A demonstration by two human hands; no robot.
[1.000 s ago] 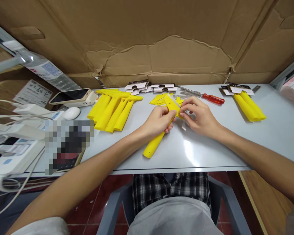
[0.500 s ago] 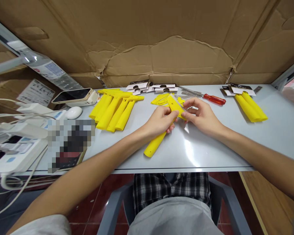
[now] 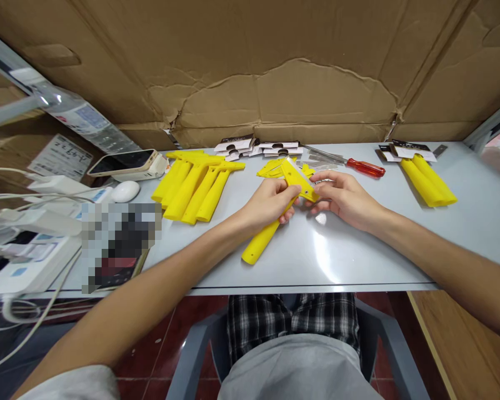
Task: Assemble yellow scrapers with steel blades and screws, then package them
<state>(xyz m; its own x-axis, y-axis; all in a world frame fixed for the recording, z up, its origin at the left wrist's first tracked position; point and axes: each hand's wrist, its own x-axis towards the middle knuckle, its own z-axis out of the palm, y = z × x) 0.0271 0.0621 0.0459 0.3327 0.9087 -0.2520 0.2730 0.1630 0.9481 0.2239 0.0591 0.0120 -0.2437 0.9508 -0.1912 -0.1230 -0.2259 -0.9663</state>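
Note:
My left hand [image 3: 270,203] is closed around a yellow plastic scraper [image 3: 260,244] just below its wide head. The handle slants down toward the table's front edge. A pale strip runs along the head's upper edge, and a small metal screw [image 3: 306,192] shows in a hole near its right corner. My right hand [image 3: 337,197] has thumb and forefinger at that corner, other fingers curled beneath. Some shiny metal bits [image 3: 325,180] show by its fingers; whether they are held is unclear. Behind the scraper lie flat yellow pieces [image 3: 270,168].
Several yellow scraper handles [image 3: 191,189] lie at left, and two carded yellow ones [image 3: 427,180] at right. A red-handled screwdriver [image 3: 364,168] and folded cards [image 3: 281,149] lie at the back. Phone [image 3: 125,163], mouse [image 3: 125,191] and power strip [image 3: 29,266] crowd the left.
My right thumb has shifted off the face of the scraper's head to its corner, uncovering the screw there. The scraper's handle end has moved slightly left.

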